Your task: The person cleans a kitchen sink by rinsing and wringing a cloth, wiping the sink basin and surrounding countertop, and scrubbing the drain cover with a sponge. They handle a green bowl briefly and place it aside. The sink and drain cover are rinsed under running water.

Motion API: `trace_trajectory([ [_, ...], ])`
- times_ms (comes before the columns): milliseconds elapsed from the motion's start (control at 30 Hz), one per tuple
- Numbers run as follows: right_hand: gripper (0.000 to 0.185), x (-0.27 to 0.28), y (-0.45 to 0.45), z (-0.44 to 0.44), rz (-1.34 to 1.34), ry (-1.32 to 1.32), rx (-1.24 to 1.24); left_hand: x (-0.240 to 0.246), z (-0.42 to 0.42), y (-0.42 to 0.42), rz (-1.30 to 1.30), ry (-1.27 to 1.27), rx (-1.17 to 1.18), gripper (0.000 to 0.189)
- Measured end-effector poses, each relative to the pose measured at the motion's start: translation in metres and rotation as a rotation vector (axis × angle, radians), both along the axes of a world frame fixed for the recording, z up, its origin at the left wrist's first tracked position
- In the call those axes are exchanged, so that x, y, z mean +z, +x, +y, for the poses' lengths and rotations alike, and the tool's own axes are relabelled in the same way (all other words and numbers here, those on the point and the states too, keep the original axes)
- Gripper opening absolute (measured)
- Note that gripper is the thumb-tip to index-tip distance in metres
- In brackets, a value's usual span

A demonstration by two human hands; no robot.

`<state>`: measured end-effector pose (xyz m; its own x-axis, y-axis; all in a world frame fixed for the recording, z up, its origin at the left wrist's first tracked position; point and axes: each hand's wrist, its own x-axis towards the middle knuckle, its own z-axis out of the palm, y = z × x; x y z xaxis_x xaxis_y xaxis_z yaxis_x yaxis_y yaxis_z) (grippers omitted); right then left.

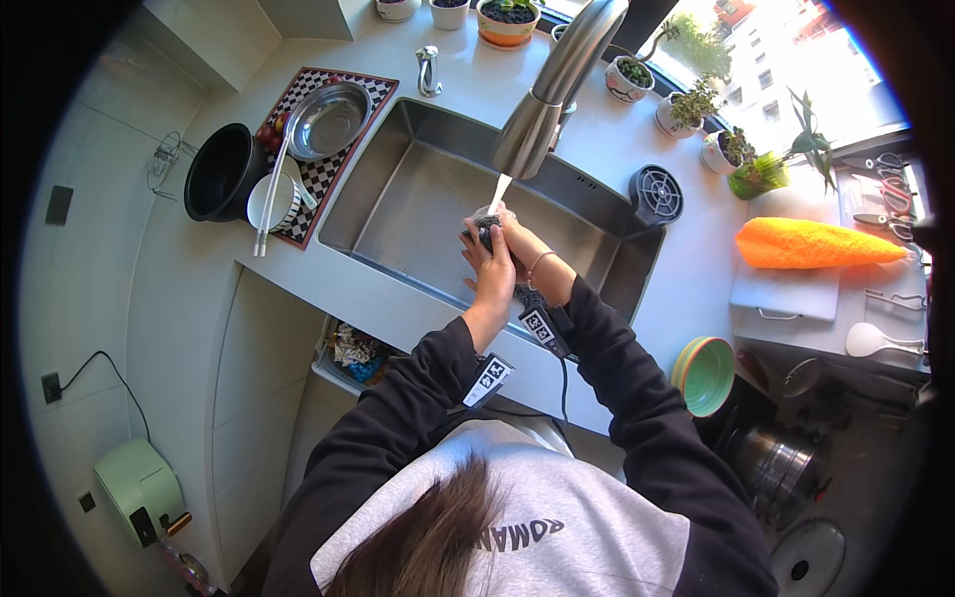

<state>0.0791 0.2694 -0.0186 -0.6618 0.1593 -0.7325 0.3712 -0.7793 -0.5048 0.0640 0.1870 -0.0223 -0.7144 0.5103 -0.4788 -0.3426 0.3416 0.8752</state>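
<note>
Both of my hands are together over the stainless steel sink [418,201], under water running from the pull-out faucet [533,127]. Between them is a small dark object [486,224], wet and partly covered by fingers; its kind cannot be told. My left hand [489,265] presses on its near side with fingers spread. My right hand [520,237] is behind it, its fingers partly hidden by the water and the object. A dark mesh-like item [530,297] shows just below my right wrist, partly hidden by the forearm.
On the left, a checkered mat [317,179] bears a steel basin [328,121] and a bowl [273,203] with chopsticks across it, beside a black pot [221,173]. Potted plants [630,77] line the window. To the right are an orange cloth-like cone [813,242], a white board [787,291] and green bowls [705,377].
</note>
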Motion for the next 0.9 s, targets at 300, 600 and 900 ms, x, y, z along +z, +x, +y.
trace_trajectory([
  [300,0.047,-0.007,0.006,0.016,-0.099,0.226,0.195,0.007,0.006,-0.022,-0.260,0.299,0.091,0.080],
  [600,0.049,0.014,0.004,0.012,-0.264,0.900,0.469,-0.023,0.025,-0.050,-0.685,0.419,0.232,0.026],
  [900,0.043,-0.005,0.006,0.013,-0.108,1.359,0.527,-0.040,0.032,-0.049,-0.906,0.464,0.417,0.028],
])
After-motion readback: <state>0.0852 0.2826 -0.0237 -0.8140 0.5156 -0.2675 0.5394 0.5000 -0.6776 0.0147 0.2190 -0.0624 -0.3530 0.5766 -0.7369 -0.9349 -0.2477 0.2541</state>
